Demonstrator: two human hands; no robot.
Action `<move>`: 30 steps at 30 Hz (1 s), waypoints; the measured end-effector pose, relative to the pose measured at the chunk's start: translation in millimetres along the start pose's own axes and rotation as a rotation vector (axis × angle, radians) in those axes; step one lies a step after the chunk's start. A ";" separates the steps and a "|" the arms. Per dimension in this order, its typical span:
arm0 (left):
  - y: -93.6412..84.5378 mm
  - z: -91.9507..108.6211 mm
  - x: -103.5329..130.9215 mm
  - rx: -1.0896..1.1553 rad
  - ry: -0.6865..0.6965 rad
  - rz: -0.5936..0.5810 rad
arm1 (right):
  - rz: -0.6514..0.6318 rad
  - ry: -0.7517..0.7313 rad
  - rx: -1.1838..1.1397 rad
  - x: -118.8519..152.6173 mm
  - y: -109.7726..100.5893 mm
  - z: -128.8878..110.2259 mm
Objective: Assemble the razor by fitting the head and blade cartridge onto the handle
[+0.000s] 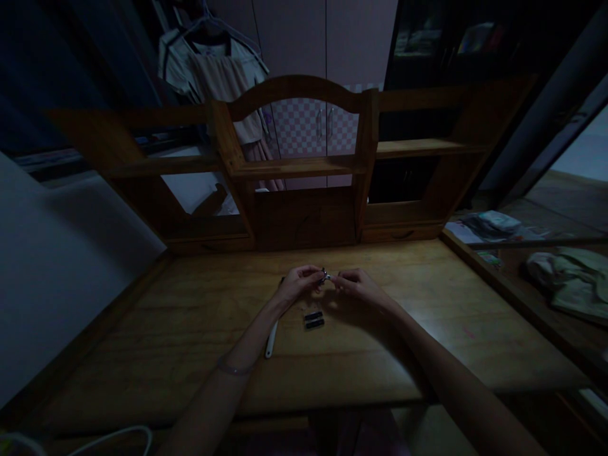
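Above the middle of the wooden desk [199, 316], my left hand [299, 282] pinches a small dark object with a shiny part [325, 276]. My right hand [356, 283] meets it from the other side, its fingertips closed on the shiny end. The dim light and small size hide what kind of object it is. Just below the hands lie two short black bars [314, 320], side by side. A slim tool with a white handle [270, 342] lies by my left wrist, and its far end is partly hidden behind my left hand.
A wooden shelf unit [304, 166] stands along the desk's back edge. At right, a raised wooden edge [508, 294] borders the desk, with crumpled cloth [579, 282] beyond it. A white cable [118, 433] loops at the lower left.
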State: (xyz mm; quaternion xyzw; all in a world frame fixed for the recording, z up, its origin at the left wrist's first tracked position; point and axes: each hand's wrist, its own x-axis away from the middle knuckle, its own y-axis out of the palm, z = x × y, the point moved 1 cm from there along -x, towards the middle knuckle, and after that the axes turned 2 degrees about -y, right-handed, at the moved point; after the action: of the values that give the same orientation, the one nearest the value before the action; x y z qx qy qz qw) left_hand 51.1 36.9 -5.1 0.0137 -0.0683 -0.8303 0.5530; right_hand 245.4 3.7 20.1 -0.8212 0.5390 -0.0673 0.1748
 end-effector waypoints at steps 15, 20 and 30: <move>2.3 5.3 4.1 0.119 -0.041 -0.063 | 0.012 -0.002 -0.075 2.0 2.5 -4.9; 1.0 5.1 4.3 0.150 -0.046 -0.063 | 0.029 0.009 -0.060 0.7 2.9 -1.7; -0.7 2.7 2.5 0.137 0.008 -0.053 | 0.038 0.001 -0.142 1.6 3.0 2.6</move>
State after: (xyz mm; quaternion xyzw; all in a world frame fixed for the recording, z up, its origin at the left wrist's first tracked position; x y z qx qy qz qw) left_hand 49.3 35.1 -2.4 0.0565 -0.1224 -0.8378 0.5290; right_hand 244.2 1.7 16.4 -0.8211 0.5580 -0.0257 0.1169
